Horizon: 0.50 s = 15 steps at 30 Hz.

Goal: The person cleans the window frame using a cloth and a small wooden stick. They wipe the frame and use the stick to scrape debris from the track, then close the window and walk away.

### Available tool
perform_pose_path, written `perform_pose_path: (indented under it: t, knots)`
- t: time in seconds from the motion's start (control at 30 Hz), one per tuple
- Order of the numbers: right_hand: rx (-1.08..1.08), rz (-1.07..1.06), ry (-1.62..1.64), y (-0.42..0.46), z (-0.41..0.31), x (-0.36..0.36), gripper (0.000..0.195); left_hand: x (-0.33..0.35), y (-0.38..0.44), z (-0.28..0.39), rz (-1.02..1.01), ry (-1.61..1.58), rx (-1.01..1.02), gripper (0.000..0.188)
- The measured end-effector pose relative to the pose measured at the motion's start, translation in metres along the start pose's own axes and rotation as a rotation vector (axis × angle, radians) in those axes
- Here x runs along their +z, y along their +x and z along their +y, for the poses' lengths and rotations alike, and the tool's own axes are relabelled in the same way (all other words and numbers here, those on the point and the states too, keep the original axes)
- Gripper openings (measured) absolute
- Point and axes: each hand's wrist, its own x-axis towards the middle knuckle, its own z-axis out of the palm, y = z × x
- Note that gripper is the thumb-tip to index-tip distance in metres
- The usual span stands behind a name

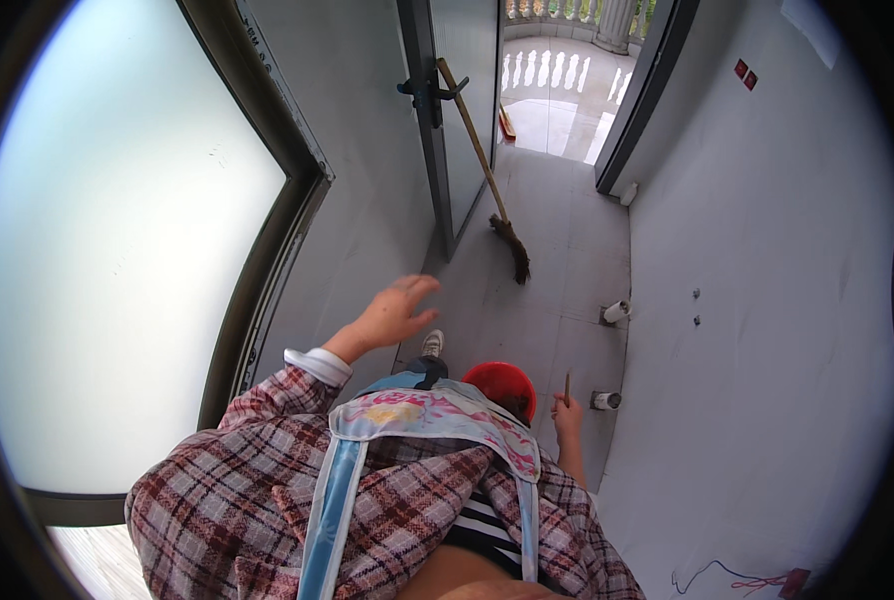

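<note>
My left hand (390, 315) is raised in front of the grey wall on the left, its fingers apart and holding nothing. Low on the right, my right hand (567, 416) grips a thin brown stick (567, 384) that points upward and forward; whether it belongs to a longer tool cannot be seen. A red bucket (492, 373) is between my apron (394, 412) and that hand, with something dark inside. The apron hides part of the bucket. Farther ahead, a broom (479, 150) leans by the door handle (447, 91), its dark bristles on the floor.
A glazed door (462, 112) stands open towards a tiled balcony (548, 112). Two white pipe stubs (616, 311) rise along the right wall (747, 225). At left is a frosted window (131, 247). Loose wires (754, 581) protrude from the wall at lower right.
</note>
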Motion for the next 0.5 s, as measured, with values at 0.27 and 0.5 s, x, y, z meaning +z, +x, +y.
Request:
perform_pose_path:
  t: [0.27, 0.5]
  knots:
    - [-0.169, 0.047, 0.117, 0.024, -0.045, 0.004, 0.014, -0.116, 0.185, -0.032, 1.011, -0.075, 0.031, 0.062]
    - [-0.369, -0.234, 0.189, 0.059, -0.174, 0.079, 0.014, -0.127, 0.196, 0.0, 1.133, -0.244, 0.086, 0.079]
